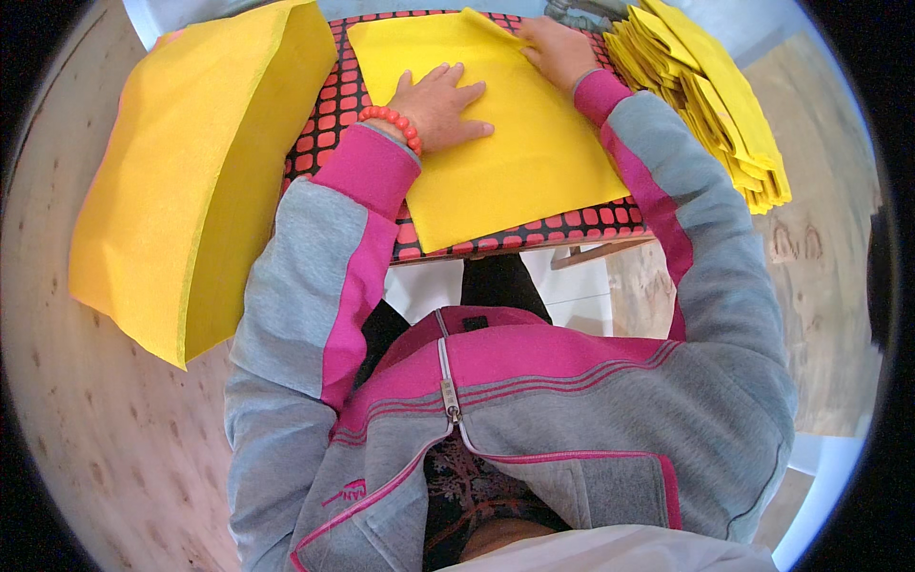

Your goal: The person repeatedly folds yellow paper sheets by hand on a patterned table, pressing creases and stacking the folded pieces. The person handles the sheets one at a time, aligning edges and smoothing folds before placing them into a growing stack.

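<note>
A yellow felt-like fabric piece (519, 181) lies spread over a small table with a red and black checked cover (329, 119). My left hand (440, 107), with a coral bead bracelet at the wrist, rests flat on it with fingers spread. At the far right edge of the fabric, my right hand (558, 52) has its fingers closed on the edge, which is raised and folded there. The fingertips of that hand are partly hidden. Whether the piece is one layer or a sewn bag, I cannot tell.
To the left stands a large stack of yellow fabric (181, 181), its smooth side toward me. A pile of folded yellow fabric pieces (710, 105) overhangs the table's right side. Wooden boards (105, 410) lie at the left, and pale floor tiles show below the table.
</note>
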Demonstrator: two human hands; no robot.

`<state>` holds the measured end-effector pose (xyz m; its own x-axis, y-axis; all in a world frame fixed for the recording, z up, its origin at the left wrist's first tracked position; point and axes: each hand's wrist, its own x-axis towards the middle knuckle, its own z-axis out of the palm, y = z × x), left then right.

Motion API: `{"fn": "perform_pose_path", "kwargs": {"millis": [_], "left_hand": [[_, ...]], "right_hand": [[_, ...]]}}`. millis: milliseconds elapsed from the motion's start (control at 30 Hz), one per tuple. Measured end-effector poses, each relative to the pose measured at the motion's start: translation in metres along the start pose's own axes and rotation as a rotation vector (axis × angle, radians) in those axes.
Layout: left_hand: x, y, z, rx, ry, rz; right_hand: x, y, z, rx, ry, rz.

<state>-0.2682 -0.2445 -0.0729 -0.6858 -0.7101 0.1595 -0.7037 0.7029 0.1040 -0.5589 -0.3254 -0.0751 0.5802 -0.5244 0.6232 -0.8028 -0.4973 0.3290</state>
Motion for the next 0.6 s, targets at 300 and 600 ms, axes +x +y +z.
{"fn": "perform_pose_path", "kwargs": {"millis": [300, 600], "left_hand": [[0.003, -0.002, -0.005, -0.013, -0.063, -0.008], [0.003, 0.001, -0.009, 0.017, -0.123, 0.064]], "right_hand": [[-0.003, 0.039, -0.011, 1.146, -0.580, 0.946], [-0.003, -0.011, -0.022, -0.004, -0.097, 0.050]]}}
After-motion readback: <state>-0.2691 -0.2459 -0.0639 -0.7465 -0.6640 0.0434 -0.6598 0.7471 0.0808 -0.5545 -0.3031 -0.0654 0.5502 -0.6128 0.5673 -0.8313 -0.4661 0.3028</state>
